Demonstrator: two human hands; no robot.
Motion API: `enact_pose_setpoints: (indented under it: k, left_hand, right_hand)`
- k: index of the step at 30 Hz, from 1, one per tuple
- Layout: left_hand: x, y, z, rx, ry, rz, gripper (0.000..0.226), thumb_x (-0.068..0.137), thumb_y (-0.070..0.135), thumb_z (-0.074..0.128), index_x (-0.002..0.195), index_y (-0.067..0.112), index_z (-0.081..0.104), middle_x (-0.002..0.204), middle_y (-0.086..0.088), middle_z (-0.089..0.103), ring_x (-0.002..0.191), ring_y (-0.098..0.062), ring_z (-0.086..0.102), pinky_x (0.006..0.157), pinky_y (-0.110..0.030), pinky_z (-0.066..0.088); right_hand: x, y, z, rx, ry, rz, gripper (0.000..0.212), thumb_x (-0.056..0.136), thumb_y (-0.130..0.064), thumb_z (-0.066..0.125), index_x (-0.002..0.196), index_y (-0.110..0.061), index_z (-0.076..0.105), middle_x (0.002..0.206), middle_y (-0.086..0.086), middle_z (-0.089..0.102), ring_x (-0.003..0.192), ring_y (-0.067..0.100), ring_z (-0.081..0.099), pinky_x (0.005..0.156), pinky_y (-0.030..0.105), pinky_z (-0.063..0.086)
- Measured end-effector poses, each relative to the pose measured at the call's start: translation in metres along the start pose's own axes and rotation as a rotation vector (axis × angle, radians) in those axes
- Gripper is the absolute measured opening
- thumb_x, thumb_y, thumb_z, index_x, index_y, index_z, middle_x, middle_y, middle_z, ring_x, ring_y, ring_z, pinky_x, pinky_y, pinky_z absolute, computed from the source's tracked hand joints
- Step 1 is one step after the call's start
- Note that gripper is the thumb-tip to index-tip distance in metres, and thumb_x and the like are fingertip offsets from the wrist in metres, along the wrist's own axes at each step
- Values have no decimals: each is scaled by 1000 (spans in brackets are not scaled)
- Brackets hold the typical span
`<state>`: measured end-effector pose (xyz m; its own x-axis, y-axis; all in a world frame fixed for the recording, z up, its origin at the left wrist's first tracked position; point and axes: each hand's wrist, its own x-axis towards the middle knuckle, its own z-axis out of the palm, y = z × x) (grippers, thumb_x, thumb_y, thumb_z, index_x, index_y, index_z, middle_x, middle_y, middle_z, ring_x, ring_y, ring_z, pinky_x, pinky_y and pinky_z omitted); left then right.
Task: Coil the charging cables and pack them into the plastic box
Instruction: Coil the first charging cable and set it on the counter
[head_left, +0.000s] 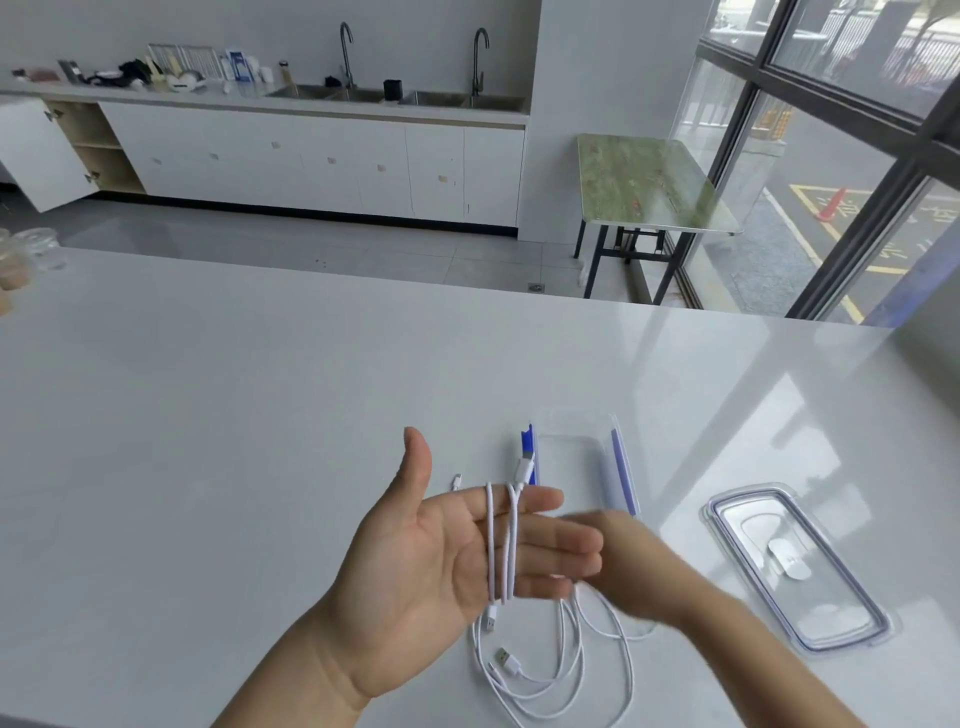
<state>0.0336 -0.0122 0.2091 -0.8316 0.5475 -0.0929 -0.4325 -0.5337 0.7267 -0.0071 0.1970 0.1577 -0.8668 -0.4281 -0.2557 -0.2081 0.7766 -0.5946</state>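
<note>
While the plastic box (571, 467) sits empty, the flat left hand (441, 551) carries cable (501, 540) loops.

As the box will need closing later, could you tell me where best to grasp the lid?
Take the lid by its long edges, from above with the right hand: it lies flat on the table, right of the box, with a raised rim all round.

White cable (501, 540) wraps the flat left hand (441, 561); blurred right hand (628, 566) beside it, clear box (576, 467) behind.
</note>
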Motion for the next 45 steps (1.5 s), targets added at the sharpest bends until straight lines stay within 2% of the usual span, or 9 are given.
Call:
enact_pose_setpoints:
  k: [10,16,20,23,30,34,38,41,45]
  left_hand:
    - [1,-14,-1,524,73,-231,104,76,79,17,124,-3,59,115,-24,72,114,-36,67,105,-51,43]
    - [3,-15,6,114,205,-21,87,90,72,22,90,4,76,86,-12,70,81,-19,68,75,-26,55]
    - [4,-10,9,-99,191,65,101,82,78,36,134,-8,51,137,-31,55,128,-40,55,111,-48,37]
    - [6,-5,11,-175,223,136,98,86,76,29,132,-7,53,131,-32,60,125,-44,57,113,-54,34]
    - [6,11,13,-169,202,198,95,87,74,28,125,-7,60,119,-33,66,114,-46,64,104,-52,45]
    - [3,4,15,-97,149,139,94,87,74,25,121,-5,64,109,-30,68,102,-43,68,95,-49,53]
    - [0,3,21,-29,67,116,92,87,74,26,117,-5,64,95,-28,67,86,-40,67,82,-44,52]
    - [0,6,22,97,-43,11,99,85,75,20,119,-9,58,98,-31,66,89,-42,65,83,-45,51]
    - [-1,-3,18,363,-100,-167,108,82,79,14,117,-16,52,103,-32,67,96,-44,63,92,-52,39]
  right_hand:
    - [2,-91,-81,-106,171,-142,16,81,-37,77,78,-22,74,60,-13,63,59,4,57,61,26,49]
    - [-38,-104,-34,-247,433,-242,15,90,-39,58,91,-29,70,68,-9,63,64,13,59,61,34,51]
    - [-53,-91,4,36,561,-205,30,78,-34,63,106,-42,56,70,-14,64,57,7,57,53,21,47]
    - [-61,-80,28,296,572,-170,19,80,-49,56,98,-42,54,66,-14,67,53,7,62,55,20,50]
    - [-63,-35,59,477,215,-60,16,93,-28,68,92,-44,73,59,-8,69,57,3,63,64,20,53]
    - [-50,-27,46,484,295,-17,18,91,-26,73,77,-38,74,54,6,58,50,2,51,56,24,45]
    - [-25,-25,18,462,264,53,26,81,-45,70,57,-39,62,47,-11,44,47,3,37,52,22,33]
    - [-9,-26,-10,452,154,66,16,76,-32,65,63,-24,66,53,-10,57,52,7,48,55,30,44]
    - [0,-47,-58,425,66,-54,9,85,-8,68,85,-13,75,75,22,72,61,16,58,58,29,50]
